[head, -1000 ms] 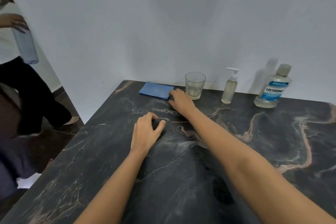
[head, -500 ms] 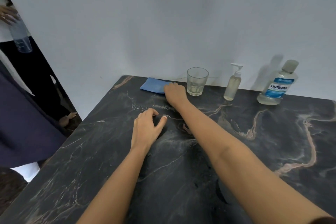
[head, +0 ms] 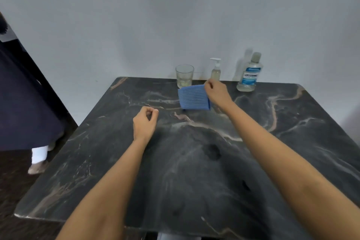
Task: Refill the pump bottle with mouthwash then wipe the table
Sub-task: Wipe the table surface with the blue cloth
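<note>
My right hand (head: 217,93) pinches the top right corner of a blue ribbed cloth (head: 193,97) and holds it lifted above the dark marble table (head: 194,161), in front of the glass. My left hand (head: 145,122) rests on the table at mid-left, its fingers curled and holding nothing. At the back edge by the wall stand a clear glass (head: 184,76), a small pump bottle (head: 215,69) with a white pump and pale liquid, and a mouthwash bottle (head: 249,74) with a blue label and its cap on.
A person in dark clothing (head: 25,103) stands at the left, beside the table's left edge. A white wall (head: 175,15) runs right behind the bottles. The table's front edge is close to me.
My right hand took hold of the blue cloth at the back left and carried it rightward, lifted, past the glass. My left hand's fingers have curled in. The person at the left came nearer.
</note>
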Demonstrator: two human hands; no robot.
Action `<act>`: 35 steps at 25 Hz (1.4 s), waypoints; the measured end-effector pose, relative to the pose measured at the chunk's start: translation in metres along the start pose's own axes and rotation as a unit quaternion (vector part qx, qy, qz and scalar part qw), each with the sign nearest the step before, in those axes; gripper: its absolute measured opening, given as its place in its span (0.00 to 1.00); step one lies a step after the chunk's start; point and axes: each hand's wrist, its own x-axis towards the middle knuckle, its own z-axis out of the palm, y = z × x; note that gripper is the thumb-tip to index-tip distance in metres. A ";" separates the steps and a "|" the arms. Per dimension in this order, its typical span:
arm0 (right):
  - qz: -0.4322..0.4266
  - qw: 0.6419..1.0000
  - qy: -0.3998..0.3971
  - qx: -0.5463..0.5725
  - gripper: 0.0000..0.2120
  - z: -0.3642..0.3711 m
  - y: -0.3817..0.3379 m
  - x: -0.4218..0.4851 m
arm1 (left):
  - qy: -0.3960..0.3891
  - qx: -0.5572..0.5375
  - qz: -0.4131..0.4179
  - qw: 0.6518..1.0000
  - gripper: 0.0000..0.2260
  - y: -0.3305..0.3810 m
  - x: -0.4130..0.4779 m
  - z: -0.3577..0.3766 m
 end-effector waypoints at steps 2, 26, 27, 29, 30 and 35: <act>0.016 0.999 0.037 0.006 0.10 -0.039 0.018 -0.033 | -0.030 -0.005 0.041 0.999 0.07 0.016 -0.027 0.007; 0.047 0.953 -0.138 -0.266 0.24 -0.137 0.146 -0.269 | -0.203 0.071 0.244 0.946 0.08 0.072 -0.272 0.106; 0.075 0.946 -0.137 -0.284 0.25 -0.129 0.146 -0.262 | -0.203 0.079 0.248 0.944 0.09 0.072 -0.273 0.106; 0.106 0.940 -0.126 -0.298 0.26 -0.115 0.141 -0.254 | -0.205 0.080 0.250 0.943 0.09 0.072 -0.273 0.108; 0.103 0.939 -0.129 -0.300 0.26 -0.111 0.138 -0.253 | -0.205 0.069 0.242 0.946 0.08 0.072 -0.274 0.108; 0.038 0.932 -0.169 -0.319 0.26 -0.137 0.152 -0.281 | -0.181 -0.013 0.161 0.970 0.06 0.069 -0.271 0.103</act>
